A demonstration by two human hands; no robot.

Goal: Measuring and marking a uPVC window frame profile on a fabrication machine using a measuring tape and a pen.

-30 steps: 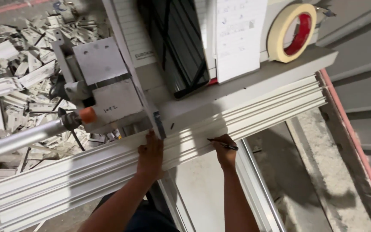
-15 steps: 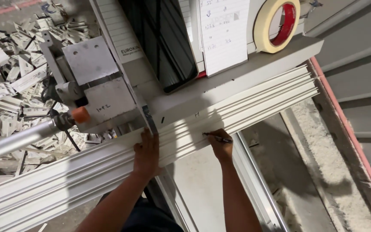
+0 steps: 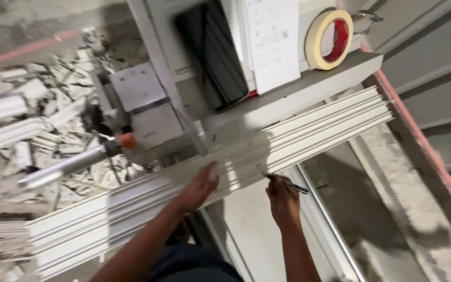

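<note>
While the left hand (image 3: 199, 188) presses flat, fingers spread, on the long white profile (image 3: 246, 156) lying across the bench (image 3: 309, 86), the right hand (image 3: 283, 201) pinches a dark pen (image 3: 291, 184) against its near edge; farther back stands a tape roll (image 3: 331, 39).

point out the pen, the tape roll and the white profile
pen (image 3: 294, 186), head view, on its dark barrel
tape roll (image 3: 317, 44), head view, on its cream outer band
white profile (image 3: 319, 130), head view, on a ribbed top face
</note>
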